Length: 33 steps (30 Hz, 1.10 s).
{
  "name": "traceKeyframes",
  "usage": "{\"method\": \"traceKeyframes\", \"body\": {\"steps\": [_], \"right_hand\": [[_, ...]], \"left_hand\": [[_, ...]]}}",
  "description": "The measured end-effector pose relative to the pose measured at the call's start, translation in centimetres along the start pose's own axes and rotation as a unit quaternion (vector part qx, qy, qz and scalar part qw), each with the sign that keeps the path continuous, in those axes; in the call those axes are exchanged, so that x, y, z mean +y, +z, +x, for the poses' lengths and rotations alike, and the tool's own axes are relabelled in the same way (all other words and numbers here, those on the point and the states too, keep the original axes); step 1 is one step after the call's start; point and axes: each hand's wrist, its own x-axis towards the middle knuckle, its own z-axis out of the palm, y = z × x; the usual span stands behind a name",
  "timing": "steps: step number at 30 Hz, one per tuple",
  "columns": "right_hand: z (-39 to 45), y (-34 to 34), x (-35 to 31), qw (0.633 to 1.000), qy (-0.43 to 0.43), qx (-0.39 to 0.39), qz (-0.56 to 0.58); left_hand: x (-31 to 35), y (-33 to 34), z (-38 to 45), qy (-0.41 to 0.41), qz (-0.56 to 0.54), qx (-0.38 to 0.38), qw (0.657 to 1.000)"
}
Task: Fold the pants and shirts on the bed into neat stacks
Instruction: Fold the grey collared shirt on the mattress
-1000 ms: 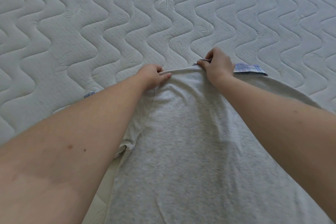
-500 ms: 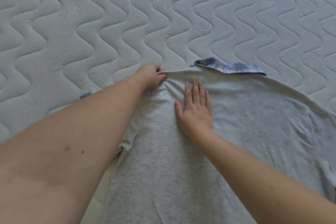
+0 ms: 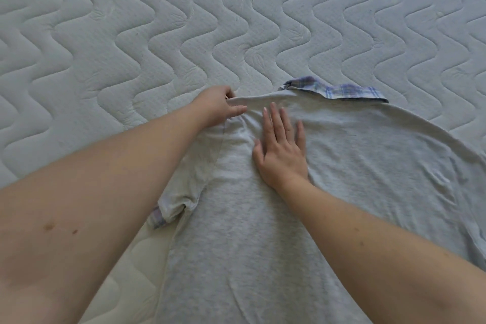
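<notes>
Grey marl jersey — a shirt (image 3: 328, 192) — lies spread across the lower centre and right of the frame, on the quilted mattress (image 3: 131, 34) that fills the upper half. A blue plaid collar (image 3: 339, 91) shows at the garment's far edge, right of centre, and a plaid-trimmed sleeve (image 3: 171, 208) is tucked at the lower left, under the left forearm.

Left hand (image 3: 218, 108), centre frame: fingers closed in a pinch on the far folded edge of the shirt, just left of the collar. Judged purpose — to anchor that corner so the cloth cannot creep while it is pressed.

Right hand (image 3: 281, 155), just beside it and slightly lower: palm down, fingers extended and spread, lying flat on the fabric and gripping nothing. The position suits smoothing the panel towards the right, where creases remain near the right edge of the frame.

Assessment: one side fold appears made; the right half is still wide and rounded, so the fold is judged incomplete. No pants and no finished stack are visible in this view. Risk noted: a sideways sweep could drag the top layer and skew the far edge unless the pinch holds.
</notes>
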Motion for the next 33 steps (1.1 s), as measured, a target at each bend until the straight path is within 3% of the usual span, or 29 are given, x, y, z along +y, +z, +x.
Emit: {"method": "traceKeyframes", "body": {"steps": [4, 8, 13, 16, 23, 26, 28, 31, 33], "right_hand": [[0.0, 0.1, 0.0, 1.0, -0.024, -0.003, 0.004], [0.3, 0.2, -0.1, 1.0, -0.019, -0.018, 0.005], [0.5, 0.2, 0.0, 0.999, -0.018, -0.037, -0.013], [0.7, 0.2, 0.0, 0.998, -0.021, -0.041, -0.032], [1.6, -1.4, 0.1, 0.992, -0.051, -0.108, -0.035], [1.9, -4.5, 1.5, 0.984, -0.07, -0.133, 0.094], [0.9, -6.7, 2.5, 0.949, 0.038, -0.1, 0.298], [-1.5, -9.1, 4.2, 0.816, 0.237, -0.088, 0.519], [-2.9, -10.0, 5.0, 0.72, 0.324, -0.116, 0.603]], "left_hand": [[-3.9, -2.4, -2.4, -0.036, 0.227, 0.009, 0.973], [-8.3, -3.9, -5.7, -0.097, 0.226, -0.038, 0.969], [-9.0, -4.6, -9.1, -0.084, 0.039, 0.013, 0.996], [-7.1, -5.2, -11.2, -0.057, -0.094, 0.011, 0.994], [-0.4, -5.5, -14.8, -0.022, -0.299, -0.15, 0.942], [2.9, -4.7, -15.3, -0.012, -0.319, -0.148, 0.936], [5.5, -3.4, -15.4, 0.005, -0.341, -0.138, 0.93], [9.2, -1.3, -15.2, 0.028, -0.398, -0.185, 0.898], [9.7, -0.3, -14.3, 0.033, -0.38, -0.159, 0.91]]}}
